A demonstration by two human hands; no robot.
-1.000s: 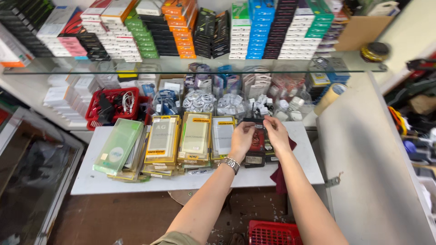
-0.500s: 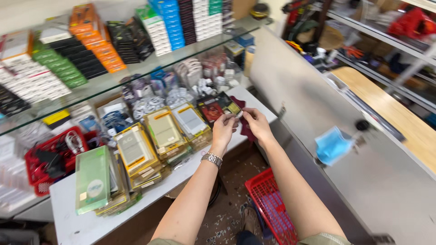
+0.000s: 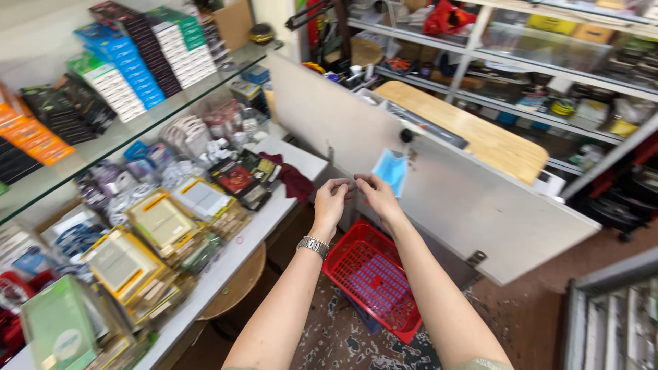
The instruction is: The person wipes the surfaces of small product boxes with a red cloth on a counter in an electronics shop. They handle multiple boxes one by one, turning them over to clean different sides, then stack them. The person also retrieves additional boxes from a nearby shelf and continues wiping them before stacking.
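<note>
Above the red basket (image 3: pixel 373 277) on the floor, left hand (image 3: pixel 331 200) and right hand (image 3: pixel 375 194) meet, fingertips pinched close together; whatever they pinch is too small to tell. Blue face mask (image 3: pixel 392 171) hangs on the grey panel (image 3: pixel 473 205) just behind. White surface (image 3: pixel 301 164) lies to the left.

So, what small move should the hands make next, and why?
Probably lower both hands toward the red basket. The left hand and right hand meet fingertip to fingertip just above it in this view, away from the white table. Whatever they may pinch is too small to see.
</note>
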